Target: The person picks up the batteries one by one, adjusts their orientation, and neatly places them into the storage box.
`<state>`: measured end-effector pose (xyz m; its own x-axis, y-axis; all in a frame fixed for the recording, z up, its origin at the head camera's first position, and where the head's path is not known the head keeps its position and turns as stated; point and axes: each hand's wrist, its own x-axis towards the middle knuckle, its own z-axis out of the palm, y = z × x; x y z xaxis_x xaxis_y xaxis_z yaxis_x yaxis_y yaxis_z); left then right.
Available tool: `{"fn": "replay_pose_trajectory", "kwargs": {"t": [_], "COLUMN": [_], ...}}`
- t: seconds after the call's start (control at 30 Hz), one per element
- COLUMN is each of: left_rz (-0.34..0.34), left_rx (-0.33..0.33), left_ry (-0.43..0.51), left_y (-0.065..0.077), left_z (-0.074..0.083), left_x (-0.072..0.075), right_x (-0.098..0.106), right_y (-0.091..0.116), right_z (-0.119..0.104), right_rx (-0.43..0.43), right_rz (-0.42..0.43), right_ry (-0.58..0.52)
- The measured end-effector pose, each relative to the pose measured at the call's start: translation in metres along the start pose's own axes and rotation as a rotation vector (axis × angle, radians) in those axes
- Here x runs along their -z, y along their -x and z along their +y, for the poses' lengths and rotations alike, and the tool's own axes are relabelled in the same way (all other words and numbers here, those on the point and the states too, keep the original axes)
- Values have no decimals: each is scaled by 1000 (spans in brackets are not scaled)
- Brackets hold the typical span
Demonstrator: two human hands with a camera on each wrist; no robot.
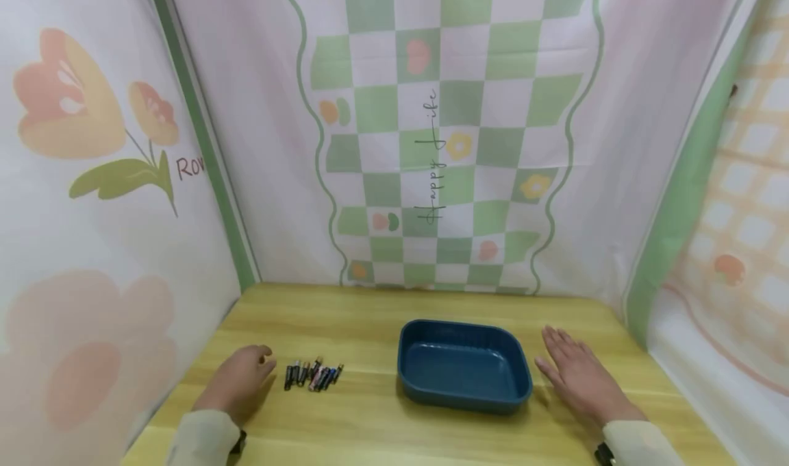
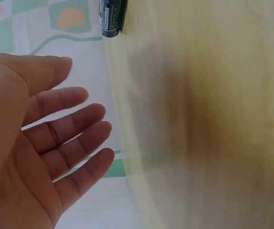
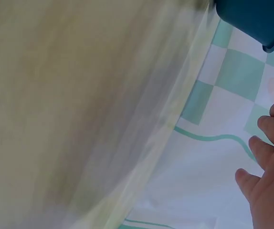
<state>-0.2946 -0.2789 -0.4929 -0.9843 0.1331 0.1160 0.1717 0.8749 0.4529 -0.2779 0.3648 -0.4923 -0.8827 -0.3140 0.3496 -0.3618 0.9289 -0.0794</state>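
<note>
Several small batteries (image 1: 312,375) lie in a loose cluster on the left half of the table. My left hand (image 1: 239,382) is just left of them, apart from them, fingers loosely bent and holding nothing. In the left wrist view that hand (image 2: 46,129) shows spread fingers, with the end of one dark battery (image 2: 111,19) at the top. A dark blue rectangular basin (image 1: 464,370) stands right of the middle, its inside bare. To its right is my right hand (image 1: 582,377), fingers straight, not touching it. In the right wrist view, part of the basin (image 3: 256,19) shows above the right hand (image 3: 273,167).
The wooden table (image 1: 364,425) carries the batteries and the basin. A printed curtain (image 1: 431,130) hangs behind its far edge. More fabric hangs along the left side (image 1: 92,233) and the right side (image 1: 733,247).
</note>
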Motion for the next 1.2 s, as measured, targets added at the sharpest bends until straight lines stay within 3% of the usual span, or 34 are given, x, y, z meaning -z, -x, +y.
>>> {"fn": "replay_pose_trajectory", "kwargs": {"t": [0.13,0.27,0.37,0.6,0.8,1.2], "left_rz": [-7,-27,-24,1,21,-37], "left_rx": [30,66,60,109,138,230], "left_ry": [49,134,135,156,108,177], "left_y": [-3,-4,-6,-12,-20,-14], "left_z": [-5,-10,-13,-2,0,7], "left_x": [-4,-19,-26,-18,-22,-14], "right_x": [4,7,9,8,6,-8], "right_y": [-3,0,1,-2,4,-5], "right_z": [-2,-4,-8,-12,-11,-30], "right_rx": [31,78,129,209,224,249], "right_rz": [20,43,56,84,121,79], "right_ry": [17,29,35,54,59,1]}}
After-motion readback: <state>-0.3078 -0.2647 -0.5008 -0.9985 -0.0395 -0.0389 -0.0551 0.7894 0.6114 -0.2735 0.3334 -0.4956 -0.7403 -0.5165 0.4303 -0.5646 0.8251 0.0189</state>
